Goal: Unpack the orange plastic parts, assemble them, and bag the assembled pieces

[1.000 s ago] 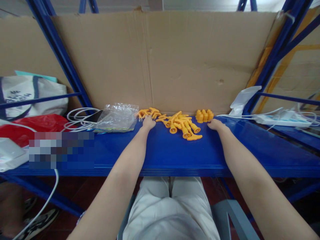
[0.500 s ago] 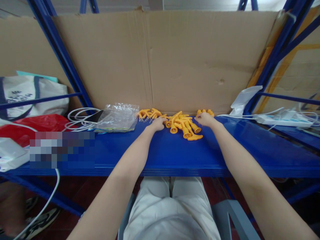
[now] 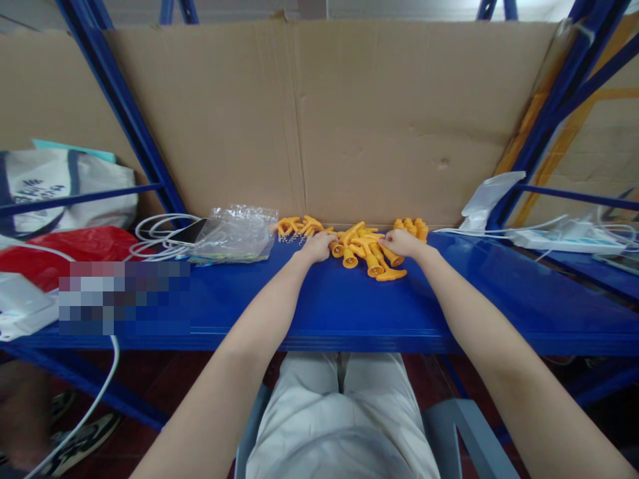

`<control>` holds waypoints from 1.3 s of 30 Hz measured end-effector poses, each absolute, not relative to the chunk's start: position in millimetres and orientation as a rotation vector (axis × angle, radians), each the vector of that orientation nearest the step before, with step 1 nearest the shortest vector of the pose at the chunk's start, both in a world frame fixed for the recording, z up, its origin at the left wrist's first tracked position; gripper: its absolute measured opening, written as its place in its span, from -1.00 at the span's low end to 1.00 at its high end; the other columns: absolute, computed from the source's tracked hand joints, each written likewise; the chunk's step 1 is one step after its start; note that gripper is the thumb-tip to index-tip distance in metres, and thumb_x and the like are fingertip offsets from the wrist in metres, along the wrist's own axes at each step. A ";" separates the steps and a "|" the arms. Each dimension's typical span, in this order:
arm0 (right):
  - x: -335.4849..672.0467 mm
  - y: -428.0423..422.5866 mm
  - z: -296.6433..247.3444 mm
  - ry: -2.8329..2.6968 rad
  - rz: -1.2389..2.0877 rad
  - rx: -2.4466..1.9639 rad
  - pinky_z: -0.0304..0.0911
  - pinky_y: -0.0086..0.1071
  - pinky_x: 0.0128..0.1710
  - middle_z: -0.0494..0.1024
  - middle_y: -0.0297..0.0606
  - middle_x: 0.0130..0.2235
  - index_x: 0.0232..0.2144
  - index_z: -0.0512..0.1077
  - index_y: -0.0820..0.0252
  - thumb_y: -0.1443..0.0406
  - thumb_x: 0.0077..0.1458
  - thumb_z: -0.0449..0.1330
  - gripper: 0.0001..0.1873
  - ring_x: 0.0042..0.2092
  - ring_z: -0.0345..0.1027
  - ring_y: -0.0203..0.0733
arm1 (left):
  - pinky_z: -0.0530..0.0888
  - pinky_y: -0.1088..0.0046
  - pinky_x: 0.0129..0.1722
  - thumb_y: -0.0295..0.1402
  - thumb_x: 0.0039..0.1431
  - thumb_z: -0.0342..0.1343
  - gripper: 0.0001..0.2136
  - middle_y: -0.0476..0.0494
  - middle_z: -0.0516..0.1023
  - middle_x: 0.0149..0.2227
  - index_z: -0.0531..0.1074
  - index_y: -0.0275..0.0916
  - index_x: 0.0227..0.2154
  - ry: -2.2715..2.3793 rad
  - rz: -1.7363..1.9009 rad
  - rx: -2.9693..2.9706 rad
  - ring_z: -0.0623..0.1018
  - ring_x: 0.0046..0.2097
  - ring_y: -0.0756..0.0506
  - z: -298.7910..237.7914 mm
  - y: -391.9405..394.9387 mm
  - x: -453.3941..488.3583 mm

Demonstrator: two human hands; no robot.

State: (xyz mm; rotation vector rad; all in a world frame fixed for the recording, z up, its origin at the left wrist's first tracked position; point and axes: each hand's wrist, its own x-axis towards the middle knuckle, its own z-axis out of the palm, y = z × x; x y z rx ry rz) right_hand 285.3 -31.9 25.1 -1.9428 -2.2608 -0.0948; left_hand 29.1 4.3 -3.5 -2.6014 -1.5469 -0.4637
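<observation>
A loose pile of orange plastic pieces (image 3: 373, 249) lies on the blue tabletop, several with flared, cup-like ends facing me. At its left edge is my left hand (image 3: 317, 247), fingers curled closed; what they hold, if anything, is hidden. My right hand (image 3: 405, 243) reaches in from the right, its fingertips pinched at the upper end of an orange flared piece (image 3: 394, 258). Behind that hand, a row of orange pieces (image 3: 411, 227) stands by the cardboard. Beyond my left hand lie more orange pieces with small metal chains (image 3: 294, 229).
Clear plastic bags (image 3: 239, 236) and coiled white cables (image 3: 162, 239) lie to the left, beside a red bag (image 3: 90, 249). On the right are a white power strip (image 3: 564, 238) and cables. A cardboard panel (image 3: 349, 126) closes off the back. Another person's shoe (image 3: 87, 442) shows at lower left.
My right hand has moved left from the standing row onto the right side of the pile, uncovering more of the row. My left hand has barely moved.
</observation>
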 end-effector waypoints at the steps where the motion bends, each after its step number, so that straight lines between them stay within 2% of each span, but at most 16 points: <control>1: 284.6 -33.0 25.6 -2.260 -0.107 -1.948 0.32 -0.23 -0.09 0.66 0.14 -0.14 -0.17 0.64 0.37 0.23 0.31 -0.01 -0.55 -0.07 0.54 0.12 | 0.39 0.17 0.18 -0.55 0.19 0.00 -0.61 -0.22 0.56 0.08 0.52 -0.13 0.02 -1.554 -0.470 -2.559 0.48 0.18 -0.24 -2.1 1.3 30.2; 6: 282.8 -38.1 28.7 -2.181 -0.157 -1.917 0.29 -0.27 -0.13 0.66 0.08 -0.16 -0.22 0.63 0.29 0.26 0.29 0.03 -0.63 -0.08 0.53 0.08 | 0.37 0.11 0.13 -0.39 0.28 0.07 -0.76 -0.29 0.50 0.09 0.51 -0.19 -0.04 -1.577 -0.632 -2.355 0.45 0.18 -0.30 7.0 -10.1 35.9; 9: 278.7 -40.2 31.3 -2.074 -0.163 -1.816 0.27 -0.28 -0.13 0.65 0.03 -0.18 -0.30 0.58 0.24 0.25 0.31 0.03 -0.66 -0.09 0.51 0.04 | 0.36 0.14 0.08 -0.30 0.34 0.03 -0.78 -0.33 0.55 0.03 0.46 -0.24 -0.06 -1.567 -0.739 -2.297 0.48 0.13 -0.30 13.7 -14.4 40.8; 13: 266.4 -43.4 33.0 -1.939 0.092 -1.502 0.26 -0.35 -0.26 0.60 -0.12 -0.30 -0.34 0.45 0.20 0.09 0.39 -0.06 -0.58 -0.29 0.46 -0.15 | 0.35 0.22 0.02 -0.40 0.35 -0.02 -0.81 -0.26 0.63 -0.12 0.46 -0.23 -0.09 -1.471 -0.767 -2.347 0.56 0.01 -0.25 20.0 -21.5 50.2; 16: 256.6 -45.9 32.1 -1.914 0.390 -1.271 0.22 -0.39 -0.39 0.51 -0.28 -0.40 -0.34 0.36 0.15 -0.04 0.37 -0.08 -0.53 -0.48 0.33 -0.28 | 0.32 0.22 0.03 -0.49 0.29 -0.01 -0.77 -0.23 0.64 -0.09 0.49 -0.22 -0.09 -1.269 -0.763 -2.405 0.55 0.02 -0.23 21.8 -27.8 57.8; 18: 252.5 -46.2 31.0 -1.936 0.454 -1.193 0.19 -0.40 -0.43 0.43 -0.35 -0.48 -0.40 0.31 0.13 -0.11 0.31 -0.03 -0.51 -0.52 0.25 -0.30 | 0.31 0.21 0.03 -0.50 0.29 -0.02 -0.74 -0.24 0.64 -0.09 0.50 -0.23 -0.07 -1.184 -0.755 -2.423 0.55 0.01 -0.22 22.6 -31.3 61.5; 21: 251.2 -43.1 29.5 -1.946 0.359 -1.147 0.16 -0.39 -0.42 0.36 -0.38 -0.52 -0.46 0.30 0.13 -0.12 0.24 0.06 -0.52 -0.47 0.22 -0.28 | 0.29 0.19 0.04 -0.48 0.31 -0.03 -0.75 -0.27 0.64 -0.10 0.52 -0.26 -0.07 -1.175 -0.742 -2.418 0.56 0.00 -0.23 23.4 -33.3 63.2; 25: 254.2 -36.1 28.1 -1.975 0.258 -1.094 0.19 -0.36 -0.34 0.42 -0.34 -0.45 -0.44 0.36 0.15 -0.01 0.21 0.10 -0.62 -0.38 0.25 -0.24 | 0.30 0.16 0.05 -0.45 0.32 -0.01 -0.80 -0.26 0.65 -0.12 0.54 -0.26 -0.18 -1.185 -0.721 -2.414 0.57 -0.02 -0.23 21.9 -29.7 61.9; 32: 259.7 -33.5 27.7 -2.169 0.072 -1.058 0.30 -0.25 -0.15 0.56 -0.18 -0.21 -0.18 0.43 0.17 0.22 0.19 0.14 -0.80 -0.20 0.41 -0.10 | 0.33 0.23 0.00 -0.47 0.33 -0.02 -0.83 -0.26 0.66 -0.18 0.50 -0.27 -0.23 -1.191 -0.616 -2.459 0.61 -0.03 -0.21 17.5 -25.2 64.3; 36: 260.0 -35.7 30.1 -2.290 -0.230 -1.098 0.27 -0.18 -0.03 0.54 -0.06 -0.05 -0.08 0.43 0.19 0.37 0.15 0.13 -0.73 -0.03 0.41 0.00 | 0.34 0.27 -0.01 -0.42 0.36 -0.02 -0.83 -0.26 0.66 -0.17 0.49 -0.27 -0.24 -1.216 -0.578 -2.477 0.61 0.00 -0.21 18.3 -24.3 64.9; 39: 259.9 -40.3 31.8 -2.316 -0.390 -1.146 0.24 -0.14 0.00 0.54 -0.01 -0.02 -0.02 0.44 0.20 0.37 0.19 0.10 -0.69 0.02 0.39 0.06 | 0.34 0.27 -0.02 -0.39 0.37 -0.03 -0.82 -0.27 0.66 -0.15 0.49 -0.27 -0.23 -1.220 -0.590 -2.474 0.61 0.00 -0.21 18.8 -24.3 63.9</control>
